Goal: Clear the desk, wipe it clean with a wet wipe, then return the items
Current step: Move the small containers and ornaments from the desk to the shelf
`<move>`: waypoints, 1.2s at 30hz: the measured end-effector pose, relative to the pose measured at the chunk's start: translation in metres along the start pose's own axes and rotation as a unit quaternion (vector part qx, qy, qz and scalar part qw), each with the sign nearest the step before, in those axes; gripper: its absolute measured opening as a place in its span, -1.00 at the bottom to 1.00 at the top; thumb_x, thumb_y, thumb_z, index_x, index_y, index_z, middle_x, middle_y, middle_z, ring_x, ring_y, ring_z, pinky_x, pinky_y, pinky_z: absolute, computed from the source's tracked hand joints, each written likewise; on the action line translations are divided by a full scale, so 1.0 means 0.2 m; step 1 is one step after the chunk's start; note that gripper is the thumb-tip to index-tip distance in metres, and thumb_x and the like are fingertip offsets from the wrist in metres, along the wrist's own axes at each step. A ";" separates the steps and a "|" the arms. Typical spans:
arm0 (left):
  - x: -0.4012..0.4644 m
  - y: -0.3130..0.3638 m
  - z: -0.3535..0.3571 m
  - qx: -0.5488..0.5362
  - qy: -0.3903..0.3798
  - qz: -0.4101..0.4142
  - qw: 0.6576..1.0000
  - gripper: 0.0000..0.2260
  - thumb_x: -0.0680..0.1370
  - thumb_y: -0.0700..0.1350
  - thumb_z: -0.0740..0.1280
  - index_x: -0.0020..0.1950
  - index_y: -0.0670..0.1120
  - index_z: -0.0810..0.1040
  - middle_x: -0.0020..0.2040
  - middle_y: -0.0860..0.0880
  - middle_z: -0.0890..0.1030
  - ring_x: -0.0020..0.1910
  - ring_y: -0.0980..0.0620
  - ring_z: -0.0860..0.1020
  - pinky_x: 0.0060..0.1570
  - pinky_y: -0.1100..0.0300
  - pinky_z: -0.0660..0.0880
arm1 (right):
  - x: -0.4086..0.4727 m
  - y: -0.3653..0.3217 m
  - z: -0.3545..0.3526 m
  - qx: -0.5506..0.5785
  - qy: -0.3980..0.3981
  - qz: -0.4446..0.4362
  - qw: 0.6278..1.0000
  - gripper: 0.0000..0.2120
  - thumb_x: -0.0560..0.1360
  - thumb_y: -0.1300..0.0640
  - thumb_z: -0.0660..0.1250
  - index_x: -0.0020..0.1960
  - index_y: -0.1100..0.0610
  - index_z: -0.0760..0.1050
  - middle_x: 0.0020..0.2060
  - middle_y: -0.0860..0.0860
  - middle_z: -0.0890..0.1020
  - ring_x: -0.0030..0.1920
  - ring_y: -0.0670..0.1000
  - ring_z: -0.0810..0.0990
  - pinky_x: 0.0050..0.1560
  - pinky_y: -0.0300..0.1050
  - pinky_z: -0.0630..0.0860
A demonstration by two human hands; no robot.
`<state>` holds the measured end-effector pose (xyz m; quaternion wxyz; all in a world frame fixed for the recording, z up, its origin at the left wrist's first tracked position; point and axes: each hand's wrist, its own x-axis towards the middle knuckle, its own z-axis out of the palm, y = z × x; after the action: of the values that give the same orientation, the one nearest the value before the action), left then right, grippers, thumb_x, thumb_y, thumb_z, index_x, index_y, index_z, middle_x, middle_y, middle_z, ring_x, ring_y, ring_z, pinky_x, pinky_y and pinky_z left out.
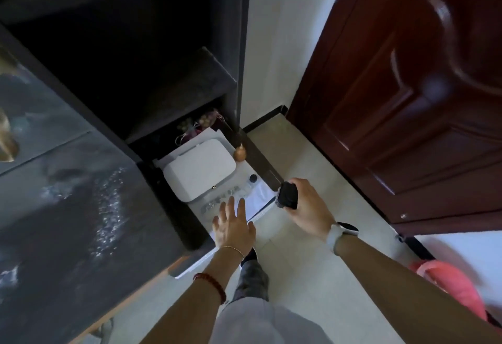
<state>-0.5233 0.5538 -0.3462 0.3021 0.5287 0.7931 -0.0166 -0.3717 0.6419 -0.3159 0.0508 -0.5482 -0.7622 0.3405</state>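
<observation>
**Reaching down to items set on the floor beside the desk**

From the left: a dark desk top (68,194), then a white tray (260,199) on the floor holding a white box (199,170). The left hand (233,227), fingers straight and spread, hovers over the tray's near end, the nearer hand to it. Just right, the right hand (307,208) grips a small black object (288,196) at the tray's right edge.

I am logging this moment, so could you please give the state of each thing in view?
Left hand: open, fingers spread, reaching toward the papers.
Right hand: gripping a black object.
White box: lid closed.
Papers: lying flat under the box.
Door: open or shut, cannot tell.
</observation>
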 end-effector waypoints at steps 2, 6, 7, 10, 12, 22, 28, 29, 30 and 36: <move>0.09 0.02 0.03 -0.014 -0.011 -0.024 1.000 -0.46 0.58 0.01 0.11 0.49 -0.03 -0.05 0.53 -0.08 -0.07 0.49 -0.13 -0.07 0.43 -0.07 0.07 | 0.15 0.06 0.00 -0.008 -0.040 -0.020 0.999 -0.61 0.36 0.29 0.33 0.16 0.17 0.39 0.11 0.13 0.47 0.13 0.15 0.47 0.08 -0.01 0.48; 0.22 0.06 0.07 -0.029 -0.028 -0.063 0.997 -0.44 0.57 0.01 0.12 0.50 -0.01 -0.07 0.53 -0.07 -0.12 0.50 -0.13 -0.11 0.44 -0.09 0.04 | 0.39 0.10 -0.02 -0.058 -0.107 -0.044 0.992 -0.46 0.40 0.24 0.36 0.33 0.17 0.26 0.27 0.12 0.38 0.24 0.12 0.39 0.17 -0.02 0.44; 0.25 0.07 0.08 -0.029 -0.032 -0.070 0.997 -0.43 0.57 0.01 0.12 0.50 -0.01 -0.09 0.53 -0.07 -0.14 0.50 -0.13 -0.13 0.45 -0.10 0.01 | 0.45 0.10 -0.02 -0.069 -0.124 -0.046 0.989 -0.46 0.40 0.23 0.36 0.33 0.16 0.26 0.27 0.11 0.37 0.26 0.11 0.38 0.18 -0.03 0.43; 0.32 0.09 0.11 -0.022 -0.041 -0.091 0.995 -0.40 0.58 0.03 0.10 0.50 0.00 -0.18 0.53 -0.07 -0.22 0.49 -0.14 -0.22 0.44 -0.12 -0.11 | 0.61 0.14 0.00 -0.110 -0.156 -0.087 0.978 -0.50 0.40 0.29 0.30 0.31 0.12 0.29 0.26 0.07 0.40 0.28 0.10 0.33 0.15 -0.02 0.43; 0.36 0.11 0.14 -0.016 -0.042 -0.105 0.993 -0.38 0.58 0.05 0.09 0.49 0.00 -0.24 0.51 -0.08 -0.28 0.48 -0.15 -0.27 0.42 -0.13 -0.20 | 0.70 0.17 0.01 -0.143 -0.177 -0.120 0.967 -0.49 0.40 0.30 0.30 0.32 0.10 0.29 0.27 0.06 0.41 0.30 0.10 0.30 0.16 0.00 0.43; 0.40 0.14 0.27 -0.037 -0.045 -0.173 0.983 -0.31 0.57 0.07 0.11 0.47 -0.06 -0.31 0.49 -0.09 -0.33 0.45 -0.12 -0.35 0.41 -0.12 -0.26 | 0.86 0.22 0.07 -0.183 -0.277 -0.244 0.911 -0.41 0.38 0.40 0.28 0.36 0.11 0.26 0.35 0.03 0.35 0.34 0.10 0.26 0.18 0.08 0.44; 0.41 0.16 0.26 -0.039 -0.053 -0.184 0.981 -0.31 0.57 0.08 0.12 0.48 -0.05 -0.28 0.50 -0.06 -0.33 0.45 -0.11 -0.34 0.40 -0.18 -0.23 | 0.87 0.21 0.08 -0.184 -0.285 -0.254 0.906 -0.41 0.41 0.35 0.30 0.38 0.11 0.22 0.37 0.04 0.32 0.36 0.08 0.25 0.15 0.09 0.46; 0.41 0.16 0.25 -0.041 -0.056 -0.184 0.981 -0.33 0.57 0.07 0.11 0.48 -0.05 -0.27 0.50 -0.06 -0.32 0.46 -0.11 -0.34 0.40 -0.18 -0.23 | 0.86 0.21 0.08 -0.179 -0.287 -0.248 0.908 -0.39 0.42 0.34 0.31 0.40 0.12 0.18 0.39 0.04 0.29 0.38 0.07 0.24 0.18 0.07 0.45; 0.41 0.16 0.24 -0.043 -0.057 -0.183 0.980 -0.34 0.57 0.07 0.11 0.49 -0.05 -0.26 0.50 -0.06 -0.31 0.46 -0.11 -0.33 0.40 -0.18 -0.22 | 0.86 0.21 0.07 -0.175 -0.289 -0.242 0.909 -0.37 0.43 0.32 0.31 0.42 0.12 0.14 0.41 0.04 0.25 0.40 0.07 0.22 0.21 0.05 0.43; 0.39 0.18 0.13 -0.072 -0.012 -0.179 0.981 -0.45 0.59 0.04 0.09 0.50 -0.01 -0.09 0.53 -0.06 -0.18 0.49 -0.10 -0.23 0.44 -0.12 -0.16 | 0.82 0.22 0.00 -0.164 -0.278 -0.243 0.915 -0.28 0.46 0.18 0.34 0.48 0.12 -0.01 0.50 0.04 0.08 0.49 0.03 0.03 0.38 -0.05 0.23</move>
<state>-0.5008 0.6259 -0.3950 0.3409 0.3546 0.8704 -0.0198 -0.4013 0.7913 -0.3884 -0.1727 -0.2295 -0.9005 0.3266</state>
